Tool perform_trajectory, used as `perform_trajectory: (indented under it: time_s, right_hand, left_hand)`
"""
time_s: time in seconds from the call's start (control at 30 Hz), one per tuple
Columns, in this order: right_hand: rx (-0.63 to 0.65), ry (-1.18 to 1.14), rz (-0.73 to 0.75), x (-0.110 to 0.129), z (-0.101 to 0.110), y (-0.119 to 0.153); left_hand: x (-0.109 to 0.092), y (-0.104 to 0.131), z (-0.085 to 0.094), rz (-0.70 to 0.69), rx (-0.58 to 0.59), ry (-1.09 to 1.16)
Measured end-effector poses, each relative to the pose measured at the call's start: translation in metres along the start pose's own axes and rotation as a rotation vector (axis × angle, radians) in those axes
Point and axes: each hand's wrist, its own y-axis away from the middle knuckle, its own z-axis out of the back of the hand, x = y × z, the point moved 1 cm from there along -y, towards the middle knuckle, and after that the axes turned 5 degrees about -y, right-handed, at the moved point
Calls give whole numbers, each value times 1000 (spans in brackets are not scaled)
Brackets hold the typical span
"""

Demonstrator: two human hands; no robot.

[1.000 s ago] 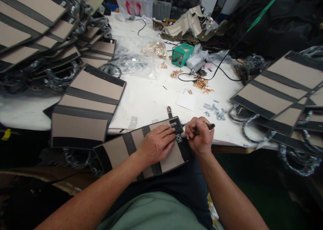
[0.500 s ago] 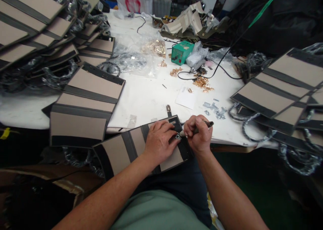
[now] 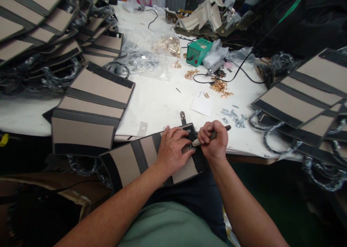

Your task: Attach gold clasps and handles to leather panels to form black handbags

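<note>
In the head view, rests the left hand, open with fingers spread, on the beige-and-black panel, thumb and index finger beside the small metal plate. Grips the pen-like tool in the right hand, closed as a fist, tip at the plate. Supports the panel across the lap and table edge. Has loose metal pieces beyond the right hand.

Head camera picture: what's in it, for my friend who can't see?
A person's right hand grips a pen-like tool at a striped panel, under the left hand. Metal plates and a green box sit on a white table.
</note>
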Motion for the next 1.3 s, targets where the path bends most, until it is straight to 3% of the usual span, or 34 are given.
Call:
perform_trajectory:
  time_s: [0.1, 0.23, 0.3, 0.43, 0.5, 0.67, 0.77, 0.9, 1.03, 1.1, 1.23, 1.3]
  right_hand:
    - [66, 113, 49, -2, -5, 9]
    - [311, 534, 172, -3, -12, 24]
    - [376, 632, 185, -3, -13, 26]
    - [186, 369, 136, 1, -13, 22]
    - [168, 338, 194, 4, -17, 25]
    - [579, 782, 381, 4, -36, 43]
    - [692, 926, 472, -1, -39, 47]
    - [625, 913, 443, -5, -29, 40]
    - [327, 643, 222, 3, -23, 29]
    - [228, 470, 181, 11, -25, 28]
    - [292, 370, 264, 15, -32, 33]
    - [314, 428, 206, 8, -29, 35]
  left_hand:
    - [0, 0, 0, 4, 5, 1]
    - [0, 1, 0, 6, -20, 17]
    - [0, 2, 0, 7, -36, 34]
    - [1, 4, 0, -8, -46, 59]
    - [2, 5, 0, -13, -52, 69]
    - [7, 9, -3, 12, -62, 99]
    - [9, 10, -4, 9, -64, 118]
    - [7, 9, -3, 7, -63, 109]
    - [4, 8, -1, 31, -81, 94]
    - [4, 8, 0, 32, -87, 95]
    - [4, 8, -1, 3, -83, 91]
    - [5, 8, -1, 13, -81, 82]
